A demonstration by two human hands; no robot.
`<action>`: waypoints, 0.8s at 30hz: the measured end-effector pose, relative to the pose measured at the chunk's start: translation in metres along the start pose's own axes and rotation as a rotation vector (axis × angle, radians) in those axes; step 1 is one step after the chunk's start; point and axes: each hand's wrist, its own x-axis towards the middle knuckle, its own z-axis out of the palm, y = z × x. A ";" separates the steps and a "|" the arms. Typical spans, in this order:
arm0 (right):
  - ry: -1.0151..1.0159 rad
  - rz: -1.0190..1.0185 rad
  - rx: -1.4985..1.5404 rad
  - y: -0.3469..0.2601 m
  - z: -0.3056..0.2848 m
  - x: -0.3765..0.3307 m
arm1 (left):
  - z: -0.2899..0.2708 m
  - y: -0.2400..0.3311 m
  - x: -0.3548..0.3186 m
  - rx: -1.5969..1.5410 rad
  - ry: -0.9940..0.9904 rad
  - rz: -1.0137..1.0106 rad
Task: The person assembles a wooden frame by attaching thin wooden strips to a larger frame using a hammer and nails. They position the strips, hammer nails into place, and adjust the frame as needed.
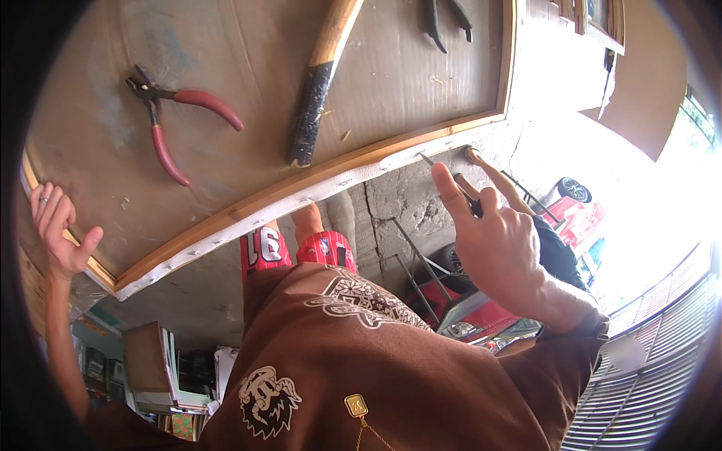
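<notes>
My right hand grips a slim, pointed metal tool at the white fabric edge of the pale wooden frame, centre right; many staples seem left. My left hand, thumb spread, touches the frame, far left.

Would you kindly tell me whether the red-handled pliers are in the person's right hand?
No, the red-handled pliers lie on the brown framed panel, apart from the right hand.

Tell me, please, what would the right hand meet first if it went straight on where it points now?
Most likely the white stapled edge of the wooden frame. The slim tool in the right hand would arrive first; its tip looks very near or touching, though depth is unclear.
</notes>
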 end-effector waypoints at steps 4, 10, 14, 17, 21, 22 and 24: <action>-0.292 0.214 0.902 0.026 -0.006 0.016 | 0.001 0.006 0.004 -0.024 0.047 -0.012; -0.231 0.530 1.494 0.020 0.001 0.015 | 0.000 0.005 0.005 -0.026 0.010 -0.035; 0.330 0.105 0.832 0.001 0.058 0.010 | 0.002 0.002 0.000 -0.005 0.020 -0.017; 0.664 0.020 0.882 -0.008 0.114 0.026 | 0.001 -0.007 0.000 0.037 -0.013 -0.013; 0.969 -0.050 1.028 -0.017 0.165 0.065 | 0.006 -0.021 -0.013 0.047 -0.074 -0.048; 1.029 -0.062 1.034 -0.020 0.172 0.073 | 0.007 -0.022 -0.011 0.064 -0.072 -0.031; 1.156 -0.105 1.065 -0.024 0.185 0.096 | 0.008 -0.023 -0.002 0.092 -0.052 0.005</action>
